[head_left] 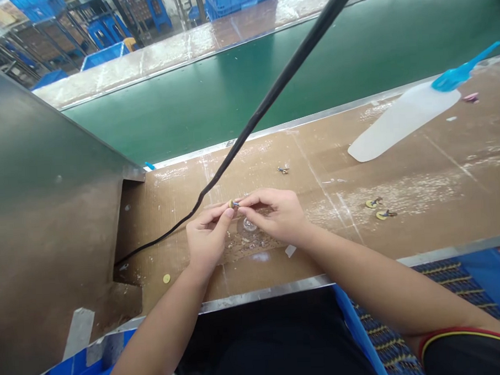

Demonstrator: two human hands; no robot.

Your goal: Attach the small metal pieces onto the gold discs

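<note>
My left hand [206, 239] pinches a small yellow disc [231, 204] between thumb and fingertips. Thumb and forefinger of my right hand [282, 215] close on the thin bluish stem [236, 204] that sticks out of it. Both hands meet just above the brown worktop [262, 286]. Below them a small clear round piece [249, 224] is partly covered by my right hand. Two similar yellow discs with dark stems [386, 214] lie off to the right. A loose disc [166, 278] rests near my left forearm, and a small metal-and-blue part [283, 170] lies beyond my right hand.
A black cable [251, 124] slants across the view, passing close behind my left hand. A metal housing [56, 207] stands at left. A white squeeze bottle [404, 122] lies at right. Beyond runs a green belt [181, 121]. Blue crates [486, 276] with rows of parts sit below the front edge.
</note>
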